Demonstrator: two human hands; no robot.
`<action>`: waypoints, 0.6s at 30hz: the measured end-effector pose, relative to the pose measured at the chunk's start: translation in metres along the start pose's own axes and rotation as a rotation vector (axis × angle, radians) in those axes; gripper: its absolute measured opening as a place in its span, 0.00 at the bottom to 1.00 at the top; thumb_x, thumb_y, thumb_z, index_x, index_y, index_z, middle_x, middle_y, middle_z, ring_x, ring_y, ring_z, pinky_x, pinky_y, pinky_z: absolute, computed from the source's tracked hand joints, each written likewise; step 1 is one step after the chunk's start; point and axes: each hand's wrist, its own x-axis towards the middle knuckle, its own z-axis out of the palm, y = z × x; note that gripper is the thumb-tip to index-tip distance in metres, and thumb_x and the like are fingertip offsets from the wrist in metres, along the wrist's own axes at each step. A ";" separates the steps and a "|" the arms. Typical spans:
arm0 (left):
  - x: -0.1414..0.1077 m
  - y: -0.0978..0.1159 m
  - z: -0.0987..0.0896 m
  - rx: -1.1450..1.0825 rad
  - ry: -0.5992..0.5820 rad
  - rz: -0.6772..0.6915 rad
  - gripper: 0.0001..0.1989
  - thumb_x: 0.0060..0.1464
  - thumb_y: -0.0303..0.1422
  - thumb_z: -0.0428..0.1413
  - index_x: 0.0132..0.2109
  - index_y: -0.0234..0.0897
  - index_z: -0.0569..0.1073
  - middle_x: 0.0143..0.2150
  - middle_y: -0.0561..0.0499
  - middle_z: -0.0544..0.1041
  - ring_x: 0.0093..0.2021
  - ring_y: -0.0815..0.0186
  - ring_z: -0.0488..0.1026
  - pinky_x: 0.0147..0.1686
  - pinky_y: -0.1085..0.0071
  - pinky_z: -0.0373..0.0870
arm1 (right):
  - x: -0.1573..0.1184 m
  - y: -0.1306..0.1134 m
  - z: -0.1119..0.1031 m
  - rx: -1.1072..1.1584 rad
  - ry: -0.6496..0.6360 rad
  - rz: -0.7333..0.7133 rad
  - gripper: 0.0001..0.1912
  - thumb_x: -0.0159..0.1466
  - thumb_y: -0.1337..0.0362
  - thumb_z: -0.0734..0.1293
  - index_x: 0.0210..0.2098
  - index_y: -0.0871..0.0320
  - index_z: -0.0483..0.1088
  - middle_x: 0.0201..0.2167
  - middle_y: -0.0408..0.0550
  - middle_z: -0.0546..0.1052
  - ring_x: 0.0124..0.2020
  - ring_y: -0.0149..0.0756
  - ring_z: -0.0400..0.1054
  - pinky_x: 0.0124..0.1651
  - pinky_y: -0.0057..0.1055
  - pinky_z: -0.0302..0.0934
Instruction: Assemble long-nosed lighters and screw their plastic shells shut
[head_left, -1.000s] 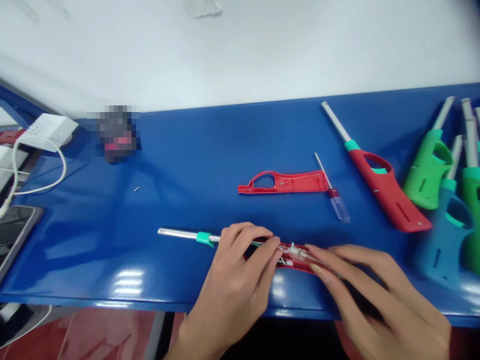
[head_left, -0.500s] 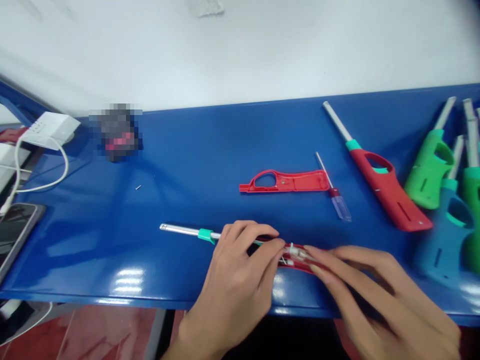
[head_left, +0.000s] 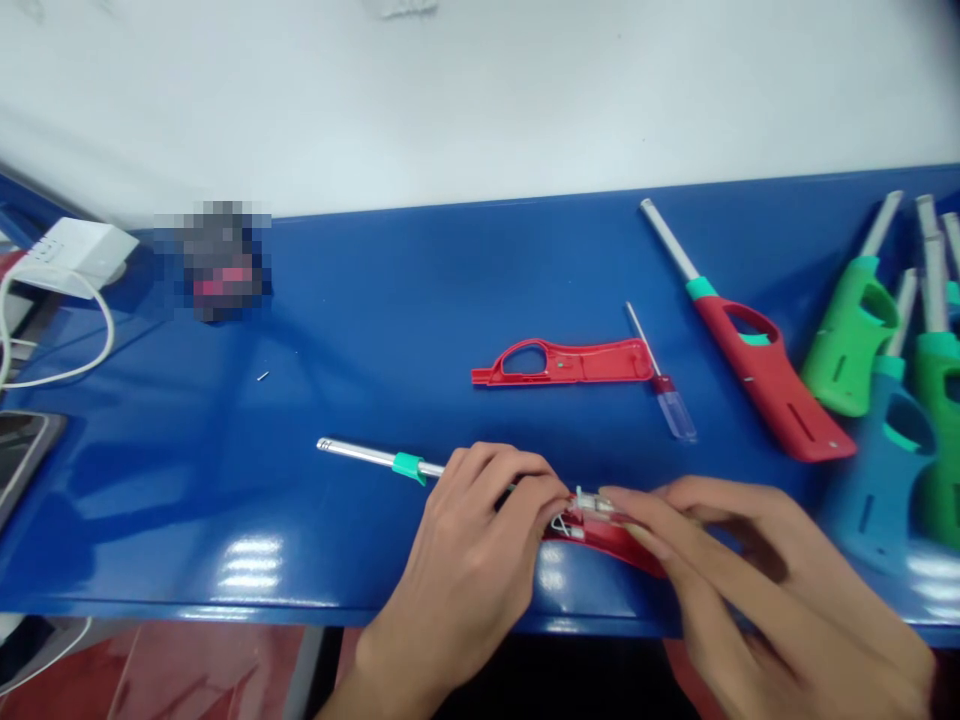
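An opened red lighter (head_left: 619, 540) lies near the table's front edge, its metal tube and green collar pointing left. My left hand (head_left: 480, 550) is closed over its front part, fingertips by the exposed white inner parts. Between the fingers of my right hand (head_left: 750, 570) is a clear fuel tank (head_left: 600, 503) with a pale valve end, tilted above the red shell half. Part of the tank is hidden by the fingers. Beyond the hands, a loose red shell half (head_left: 607, 362) lies with its inside up, a screwdriver (head_left: 673, 402) touching its right end.
To the right lie a whole red lighter (head_left: 780, 380), a green lighter (head_left: 844, 350), a blue lighter (head_left: 881, 490) and others. On the left are a white charger (head_left: 90, 255) with cable, a phone (head_left: 26, 455), a blurred dark object (head_left: 225, 260) and a small metal pin (head_left: 262, 376).
The tank's valve end has lifted out of the red shell a little, in my right hand. More of the shell's inside shows below it. The view has shifted slightly.
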 end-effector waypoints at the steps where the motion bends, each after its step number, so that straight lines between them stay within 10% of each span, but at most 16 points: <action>1: 0.000 0.000 0.000 0.001 -0.004 -0.002 0.07 0.75 0.23 0.54 0.48 0.35 0.75 0.47 0.50 0.81 0.46 0.62 0.75 0.47 0.61 0.72 | 0.002 -0.001 0.001 0.006 0.008 -0.001 0.15 0.75 0.71 0.69 0.55 0.46 0.79 0.48 0.41 0.79 0.39 0.29 0.78 0.48 0.24 0.76; 18: -0.001 0.001 -0.001 -0.055 0.062 -0.007 0.06 0.72 0.20 0.57 0.50 0.33 0.77 0.49 0.47 0.80 0.51 0.63 0.76 0.54 0.61 0.75 | 0.009 -0.002 0.002 0.045 -0.008 0.091 0.14 0.76 0.70 0.66 0.48 0.46 0.81 0.46 0.40 0.77 0.41 0.29 0.76 0.44 0.28 0.70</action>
